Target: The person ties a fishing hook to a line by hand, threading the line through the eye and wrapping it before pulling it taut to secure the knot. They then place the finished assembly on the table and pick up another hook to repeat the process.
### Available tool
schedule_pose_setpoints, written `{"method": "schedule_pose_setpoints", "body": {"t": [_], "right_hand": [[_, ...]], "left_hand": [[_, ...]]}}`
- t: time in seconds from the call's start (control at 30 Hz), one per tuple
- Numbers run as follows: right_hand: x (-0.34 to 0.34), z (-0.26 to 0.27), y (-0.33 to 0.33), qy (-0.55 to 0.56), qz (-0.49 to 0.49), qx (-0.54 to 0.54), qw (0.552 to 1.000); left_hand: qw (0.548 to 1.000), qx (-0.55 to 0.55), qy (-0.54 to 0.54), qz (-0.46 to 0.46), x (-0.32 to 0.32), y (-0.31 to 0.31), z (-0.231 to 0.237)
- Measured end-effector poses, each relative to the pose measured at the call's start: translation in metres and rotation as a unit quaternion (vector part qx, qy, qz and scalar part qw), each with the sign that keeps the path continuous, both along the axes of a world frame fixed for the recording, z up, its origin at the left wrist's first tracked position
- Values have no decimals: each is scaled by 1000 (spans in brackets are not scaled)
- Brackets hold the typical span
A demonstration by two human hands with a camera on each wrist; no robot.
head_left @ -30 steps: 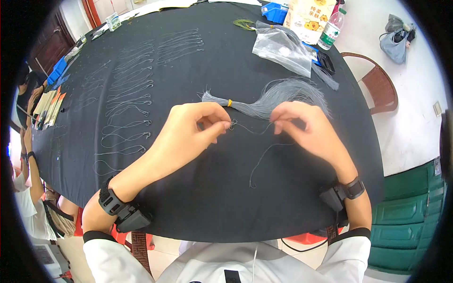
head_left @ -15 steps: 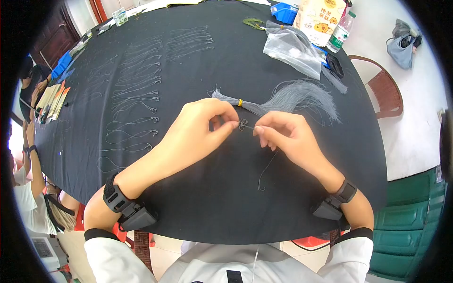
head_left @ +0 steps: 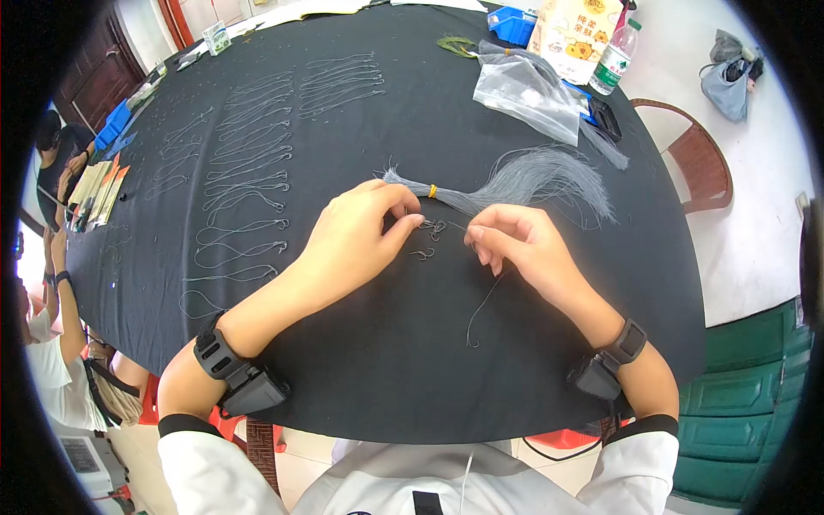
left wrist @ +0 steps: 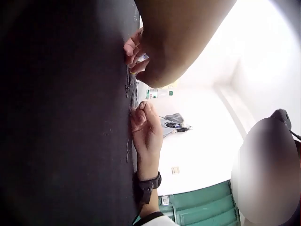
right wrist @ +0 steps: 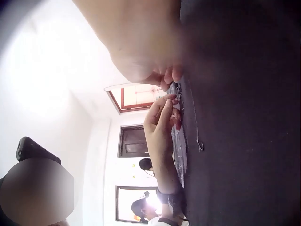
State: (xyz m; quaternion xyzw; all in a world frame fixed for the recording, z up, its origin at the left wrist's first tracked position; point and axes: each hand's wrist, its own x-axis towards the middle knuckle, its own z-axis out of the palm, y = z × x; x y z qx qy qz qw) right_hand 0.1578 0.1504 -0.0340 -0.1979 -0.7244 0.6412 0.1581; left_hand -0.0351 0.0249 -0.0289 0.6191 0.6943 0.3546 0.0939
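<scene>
Several small fish hooks make a cluster beside the thumb tip of my left hand. A little nearer to me lies another fish hook on the black cloth. The left fingers are bent above the cloth, with a gap between thumb and index; I cannot tell whether a hook is between them. My right hand pinches a thin grey fishing line, its short end reaching toward the hooks. The line's other end hangs below that hand, with a small hook visible in the right wrist view.
Behind the hands lies a bundle of grey line tied with a yellow band. Rows of looped lines with hooks cover the left side. At the back right are a clear plastic bag, a water bottle and a blue bin.
The right hand has come left toward the left hand with the line. The hooks, earlier bunched at the left fingertips, now show spread on the cloth, one apart from the rest.
</scene>
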Motion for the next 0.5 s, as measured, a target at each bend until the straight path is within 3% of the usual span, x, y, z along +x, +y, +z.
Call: {"method": "schedule_pose_setpoints", "body": {"t": [0.3, 0.5], "right_hand": [[0, 1, -1, -10, 1, 6, 1000], [2, 2, -5, 6, -13, 21, 1000]], "left_hand": [[999, -35, -37, -17, 1, -1, 0], [999, 48, -13, -20, 0, -3, 1]]}}
